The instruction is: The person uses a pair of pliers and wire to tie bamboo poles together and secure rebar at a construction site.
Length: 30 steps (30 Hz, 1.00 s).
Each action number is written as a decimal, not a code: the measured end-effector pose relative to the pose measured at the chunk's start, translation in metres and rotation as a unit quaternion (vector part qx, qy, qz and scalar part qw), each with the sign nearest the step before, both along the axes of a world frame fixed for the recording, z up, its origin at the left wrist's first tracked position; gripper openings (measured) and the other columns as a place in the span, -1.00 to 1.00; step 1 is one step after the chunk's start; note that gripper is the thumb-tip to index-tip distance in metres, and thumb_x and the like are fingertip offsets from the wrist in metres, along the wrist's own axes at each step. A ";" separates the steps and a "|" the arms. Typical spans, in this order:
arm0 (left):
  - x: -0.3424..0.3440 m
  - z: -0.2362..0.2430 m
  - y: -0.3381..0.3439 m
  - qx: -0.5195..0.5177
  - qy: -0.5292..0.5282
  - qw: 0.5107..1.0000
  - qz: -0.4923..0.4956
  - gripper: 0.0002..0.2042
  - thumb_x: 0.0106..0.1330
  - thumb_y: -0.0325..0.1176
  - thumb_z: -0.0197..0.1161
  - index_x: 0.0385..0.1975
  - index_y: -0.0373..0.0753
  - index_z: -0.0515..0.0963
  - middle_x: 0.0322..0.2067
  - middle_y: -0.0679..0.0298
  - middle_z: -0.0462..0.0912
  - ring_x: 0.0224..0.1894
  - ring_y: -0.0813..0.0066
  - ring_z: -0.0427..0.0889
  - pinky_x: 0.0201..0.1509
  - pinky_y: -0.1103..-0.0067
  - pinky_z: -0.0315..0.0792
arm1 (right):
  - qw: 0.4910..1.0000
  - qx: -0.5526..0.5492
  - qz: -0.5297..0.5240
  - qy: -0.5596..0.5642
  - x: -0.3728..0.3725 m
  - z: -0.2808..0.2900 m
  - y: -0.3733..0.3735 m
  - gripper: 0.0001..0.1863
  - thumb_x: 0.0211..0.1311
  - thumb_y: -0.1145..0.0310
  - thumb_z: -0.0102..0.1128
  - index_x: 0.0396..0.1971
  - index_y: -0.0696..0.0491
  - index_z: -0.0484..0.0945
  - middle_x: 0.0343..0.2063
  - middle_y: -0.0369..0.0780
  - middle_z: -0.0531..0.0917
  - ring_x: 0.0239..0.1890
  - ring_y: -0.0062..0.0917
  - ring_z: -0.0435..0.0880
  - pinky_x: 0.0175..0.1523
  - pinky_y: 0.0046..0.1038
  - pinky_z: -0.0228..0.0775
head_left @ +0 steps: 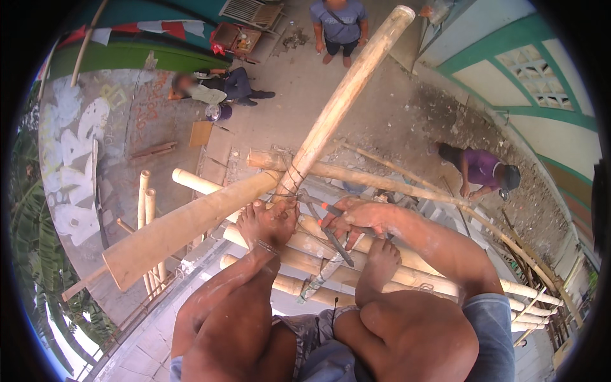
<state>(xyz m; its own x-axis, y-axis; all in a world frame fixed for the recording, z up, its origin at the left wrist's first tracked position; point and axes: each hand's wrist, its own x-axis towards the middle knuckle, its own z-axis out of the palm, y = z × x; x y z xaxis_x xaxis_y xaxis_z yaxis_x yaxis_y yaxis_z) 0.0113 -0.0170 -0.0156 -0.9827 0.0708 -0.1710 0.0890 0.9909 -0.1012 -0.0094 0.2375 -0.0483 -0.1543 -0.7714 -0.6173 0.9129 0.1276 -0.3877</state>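
Note:
A thick bamboo pole rises from a joint bound with dark wire. My left hand is closed around the lower end of this pole, just under the binding; its fingertips are partly hidden. My right hand grips long-handled pincers with dark handles and orange marks. Their jaws are at the wire beside my left hand, and the handles stand apart. A crossing bamboo pole and a wide, flat-faced bamboo beam meet at the same joint.
Under me lie several bamboo poles, with my right foot on them. The ground is far below. A person in purple bends at right; one in blue stands ahead; another reclines at left.

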 end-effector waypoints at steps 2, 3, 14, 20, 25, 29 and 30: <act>0.000 0.001 0.000 0.011 -0.008 1.000 0.008 -0.75 0.13 0.19 0.40 -0.45 0.22 0.76 -0.31 0.16 0.59 -0.07 0.03 0.61 -0.01 0.09 0.43 | 1.000 -0.012 -0.016 -0.021 0.001 0.001 -0.001 -0.45 0.05 0.48 0.25 0.10 0.31 0.44 0.03 0.02 0.54 0.01 -0.19 0.66 -0.26 -0.17 0.76; 0.000 0.001 -0.001 0.017 -0.014 1.000 0.014 -0.74 0.13 0.19 0.40 -0.46 0.20 0.76 -0.30 0.16 0.59 -0.06 0.03 0.61 -0.01 0.09 0.43 | 0.999 -0.023 -0.024 -0.030 0.002 0.002 -0.002 -0.45 0.05 0.48 0.25 0.10 0.31 0.44 0.02 0.01 0.54 0.02 -0.18 0.66 -0.27 -0.16 0.76; -0.001 -0.001 -0.003 0.024 -0.020 0.999 0.023 -0.72 0.05 0.15 0.46 -0.42 0.13 0.77 -0.33 0.17 0.63 -0.14 0.04 0.66 -0.11 0.12 0.50 | 0.988 -0.096 -0.078 -0.091 0.014 -0.007 0.004 -0.42 0.08 0.44 0.26 0.12 0.38 0.41 0.06 0.05 0.48 0.08 -0.09 0.62 -0.18 0.00 0.75; -0.010 0.012 0.009 0.050 -0.095 0.990 0.088 -0.67 0.14 0.18 0.42 -0.25 0.15 0.77 -0.20 0.08 0.63 -0.01 -0.01 0.64 0.07 0.09 0.47 | 0.977 -0.142 -0.113 -0.115 0.015 -0.011 0.003 -0.41 0.20 0.40 0.30 0.17 0.40 0.39 0.06 0.06 0.50 0.05 -0.08 0.65 -0.17 0.00 0.76; -0.010 0.015 0.008 0.045 -0.093 0.993 0.064 -0.78 0.14 0.09 0.43 -0.26 0.29 0.77 -0.34 0.20 0.64 -0.02 0.08 0.62 0.08 0.10 0.45 | 0.971 -0.149 -0.138 -0.126 0.015 -0.003 0.003 -0.41 0.18 0.41 0.31 0.18 0.39 0.41 0.04 0.05 0.53 0.04 -0.10 0.66 -0.16 0.01 0.76; -0.008 0.017 0.002 0.047 -0.069 0.996 0.005 -0.80 0.11 0.02 0.47 -0.30 0.21 0.77 -0.30 0.07 0.62 -0.07 -0.01 0.63 -0.01 0.07 0.48 | 0.982 -0.136 -0.096 -0.085 0.016 -0.012 0.001 -0.37 0.13 0.42 0.30 0.19 0.39 0.40 0.11 0.05 0.48 0.07 -0.14 0.64 -0.12 -0.02 0.76; -0.008 0.019 0.003 0.062 -0.066 0.996 -0.009 -0.81 0.11 -0.01 0.47 -0.31 0.18 0.77 -0.28 0.07 0.62 -0.07 -0.02 0.63 -0.02 0.06 0.49 | 0.986 -0.129 -0.078 -0.066 0.017 -0.016 0.001 -0.36 0.12 0.42 0.29 0.20 0.38 0.40 0.13 0.04 0.47 0.08 -0.15 0.63 -0.11 -0.03 0.76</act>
